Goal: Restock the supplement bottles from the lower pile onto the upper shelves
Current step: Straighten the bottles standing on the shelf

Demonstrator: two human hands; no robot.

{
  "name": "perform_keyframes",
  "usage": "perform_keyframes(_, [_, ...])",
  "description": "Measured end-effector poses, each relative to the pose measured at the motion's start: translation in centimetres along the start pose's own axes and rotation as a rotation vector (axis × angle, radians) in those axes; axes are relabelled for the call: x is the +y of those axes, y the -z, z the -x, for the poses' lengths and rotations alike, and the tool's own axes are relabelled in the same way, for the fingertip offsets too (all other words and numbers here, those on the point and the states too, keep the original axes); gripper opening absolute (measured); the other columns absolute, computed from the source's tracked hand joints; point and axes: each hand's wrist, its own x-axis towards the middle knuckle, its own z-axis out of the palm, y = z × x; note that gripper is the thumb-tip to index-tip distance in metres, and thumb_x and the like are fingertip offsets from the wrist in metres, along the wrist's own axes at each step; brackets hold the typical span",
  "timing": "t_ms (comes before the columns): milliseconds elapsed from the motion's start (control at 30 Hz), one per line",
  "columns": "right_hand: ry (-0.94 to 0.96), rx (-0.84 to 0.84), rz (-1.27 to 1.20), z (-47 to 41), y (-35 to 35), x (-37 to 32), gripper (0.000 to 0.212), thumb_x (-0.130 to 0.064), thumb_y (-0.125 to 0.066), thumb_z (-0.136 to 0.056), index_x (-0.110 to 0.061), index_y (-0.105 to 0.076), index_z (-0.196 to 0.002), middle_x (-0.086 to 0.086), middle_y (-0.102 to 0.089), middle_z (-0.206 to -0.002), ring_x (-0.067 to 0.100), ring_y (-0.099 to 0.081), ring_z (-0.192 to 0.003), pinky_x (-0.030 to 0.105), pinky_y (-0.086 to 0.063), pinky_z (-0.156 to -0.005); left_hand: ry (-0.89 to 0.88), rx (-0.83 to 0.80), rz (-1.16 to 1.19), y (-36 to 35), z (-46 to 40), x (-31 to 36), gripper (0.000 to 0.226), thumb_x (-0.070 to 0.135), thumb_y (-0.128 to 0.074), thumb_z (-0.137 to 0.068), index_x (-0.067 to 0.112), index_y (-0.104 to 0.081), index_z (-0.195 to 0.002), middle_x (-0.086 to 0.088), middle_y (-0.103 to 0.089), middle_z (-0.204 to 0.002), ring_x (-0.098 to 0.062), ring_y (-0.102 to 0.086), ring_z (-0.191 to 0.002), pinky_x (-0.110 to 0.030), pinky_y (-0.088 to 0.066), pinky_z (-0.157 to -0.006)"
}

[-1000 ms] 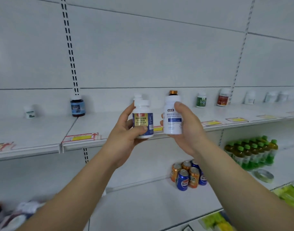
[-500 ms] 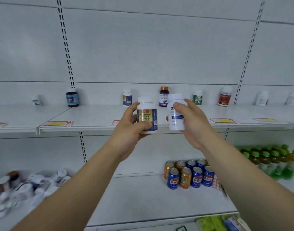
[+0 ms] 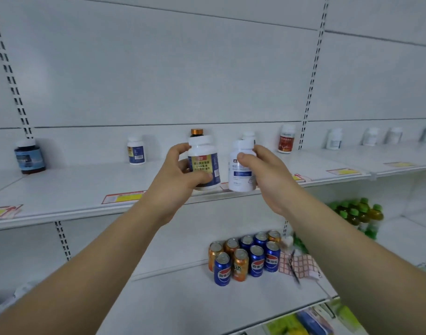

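Gripping blue-label bottle (image 3: 203, 163) left hand (image 3: 175, 180); white bottle (image 3: 241, 170) right hand (image 3: 267, 175).

A white plastic bottle with a navy and gold label (image 3: 203, 163) and a white bottle with a blue-banded label (image 3: 241, 169) are seen. The metal shelf (image 3: 69, 189) is painted white. Blue and orange drink cans (image 3: 245, 258) and a red-checked cloth (image 3: 297, 264) are shown.

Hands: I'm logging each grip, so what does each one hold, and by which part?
Left hand grips the blue-labelled bottle round its body. Right hand grips the white bottle round its body.
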Motion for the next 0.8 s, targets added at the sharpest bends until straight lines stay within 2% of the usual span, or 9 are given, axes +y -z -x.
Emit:
perform_keyframes(67, [0.01, -0.008, 0.027, -2.1, -1.4, 0.3, 0.028, -0.038, -0.064, -0.064, -0.029, -0.066, -0.091, -0.011, -0.071, -0.087, 0.006, -0.068, -0.079, 0.024, -0.051, -0.059, 0.009, 0.029, -0.095, 2.0, -1.9, -0.1, 0.057, 0.004, -0.07, -0.076, 0.041, -0.04, -0.107, 0.005, -0.065, -0.105, -0.008, -0.067, -0.087, -0.028, -0.052, -0.082])
perform_keyframes(167, [-0.007, -0.029, 0.073, -5.3, -3.8, 1.1, 0.032, -0.037, -0.064, -0.066, -0.026, -0.063, -0.096, -0.007, -0.069, -0.094, 0.01, -0.067, -0.084, 0.031, -0.052, -0.067, 0.04, 0.09, -0.254, 5.5, -4.9, -0.4, 0.069, 0.006, -0.073, -0.072, 0.027, -0.032, -0.123, 0.0, -0.055, -0.112, -0.018, -0.062, -0.095, -0.037, -0.054, -0.083])
perform_keyframes(267, [-0.017, -0.08, 0.138, -8.7, -6.6, 2.5, 0.014, -0.028, -0.065, -0.078, -0.026, -0.061, -0.092, -0.004, -0.068, -0.098, 0.016, -0.065, -0.093, 0.042, -0.053, -0.088, 0.035, 0.086, -0.413, 9.3, -7.7, -1.2, 0.076, 0.005, -0.073, -0.072, 0.037, -0.022, -0.12, 0.002, -0.049, -0.107, -0.014, -0.057, -0.089, -0.024, -0.05, -0.061])
perform_keyframes(333, [-0.025, -0.127, 0.171, -10.5, -7.9, 3.4, 0.013, -0.025, -0.064, -0.08, -0.027, -0.059, -0.091, -0.004, -0.066, -0.099, 0.017, -0.064, -0.095, 0.045, -0.051, -0.092, 0.027, 0.044, -0.508, 11.4, -9.1, -2.0, 0.081, 0.004, -0.073, -0.074, 0.046, -0.019, -0.119, 0.007, -0.047, -0.104, -0.009, -0.056, -0.085, -0.015, -0.046, -0.053])
perform_keyframes(433, [-0.063, -0.2, 0.212, -12.5, -9.2, 5.0, 0.025, -0.026, -0.066, -0.08, -0.028, -0.053, -0.102, -0.005, -0.061, -0.105, 0.018, -0.062, -0.099, 0.043, -0.051, -0.091, 0.025, -0.01, -0.705, 13.3, -10.6, -3.7, 0.078, 0.009, -0.075, -0.075, 0.045, -0.025, -0.122, 0.005, -0.051, -0.111, -0.007, -0.057, -0.089, -0.017, -0.044, -0.069])
perform_keyframes(533, [-0.056, -0.282, 0.272, -13.7, -9.6, 6.3, 0.036, -0.028, -0.065, -0.083, -0.033, -0.045, -0.113, -0.01, -0.058, -0.106, 0.01, -0.059, -0.096, 0.032, -0.05, -0.082, -0.071, 0.011, -0.894, 14.2, -11.9, -5.5, 0.079, 0.021, -0.08, -0.072, 0.033, -0.031, -0.133, 0.003, -0.05, -0.123, -0.014, -0.052, -0.105, -0.024, -0.039, -0.086])
perform_keyframes(633, [-0.039, -0.336, 0.322, -14.6, -9.7, 6.9, 0.039, -0.03, -0.064, -0.084, -0.036, -0.042, -0.115, -0.014, -0.056, -0.105, 0.005, -0.057, -0.094, 0.028, -0.047, -0.077, -0.19, 0.089, -1.094, 14.7, -13.8, -6.4, 0.083, 0.035, -0.082, -0.068, 0.029, -0.036, -0.137, -0.002, -0.037, -0.141, -0.022, -0.035, -0.128, -0.03, -0.033, -0.1])
perform_keyframes(733, [-0.019, -0.361, 0.377, -15.4, -9.8, 7.1, 0.041, -0.032, -0.065, -0.084, -0.038, -0.039, -0.116, -0.017, -0.053, -0.102, 0.008, -0.056, -0.096, 0.03, -0.048, -0.08, -0.141, 0.142, -1.324, 15.1, -15.8, -6.7, 0.089, 0.046, -0.078, -0.068, 0.031, -0.03, -0.142, -0.007, -0.022, -0.151, -0.026, -0.016, -0.14, -0.044, -0.023, -0.112])
perform_keyframes(800, [-0.015, -0.371, 0.382, -15.7, -9.9, 7.2, 0.041, -0.031, -0.066, -0.084, -0.037, -0.04, -0.116, -0.016, -0.053, -0.102, 0.009, -0.056, -0.097, 0.031, -0.049, -0.081, -0.096, 0.148, -1.365, 15.3, -16.9, -7.0, 0.091, 0.045, -0.077, -0.07, 0.028, -0.027, -0.144, -0.008, -0.02, -0.152, -0.026, -0.011, -0.142, -0.048, -0.021, -0.113])
